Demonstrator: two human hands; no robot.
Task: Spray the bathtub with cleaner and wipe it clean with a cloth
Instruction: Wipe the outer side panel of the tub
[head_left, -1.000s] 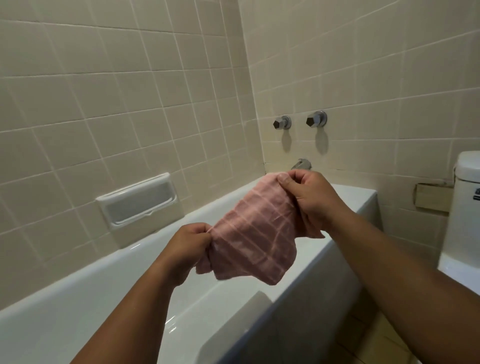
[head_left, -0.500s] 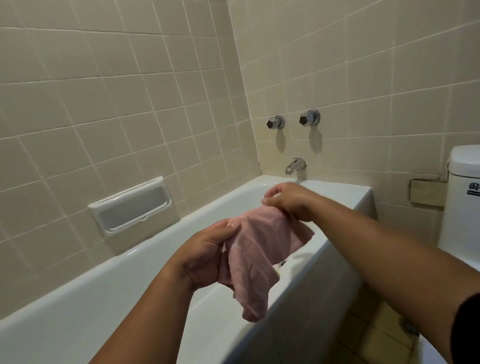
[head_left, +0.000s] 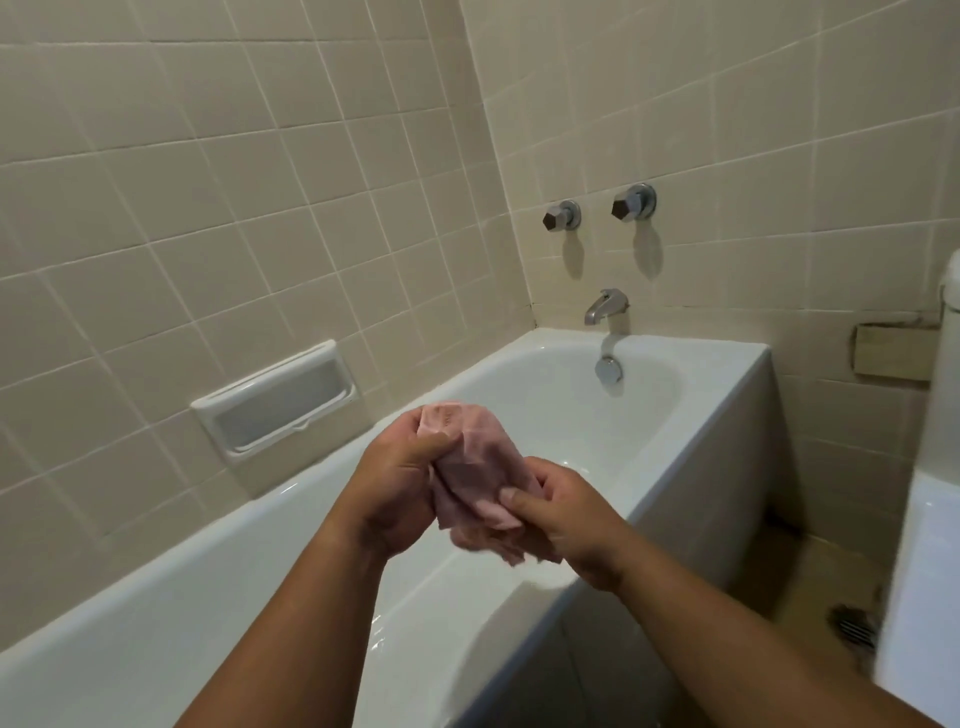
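Note:
A pink cloth is bunched up between both my hands, held above the white bathtub. My left hand grips its upper left part, thumb pressed on the fabric. My right hand grips the lower right part, thumb on top, and a bit of cloth hangs below it. The tub's inside looks wet and glossy. No spray bottle is in view.
A chrome spout and two wall taps sit at the tub's far end, above an overflow cap. A recessed soap dish is in the left tiled wall. A white toilet and a floor drain are at right.
The cloth was spread open between my hands a second ago; now it is gathered into a bundle. My hands have come close together and the view has tilted down into the tub.

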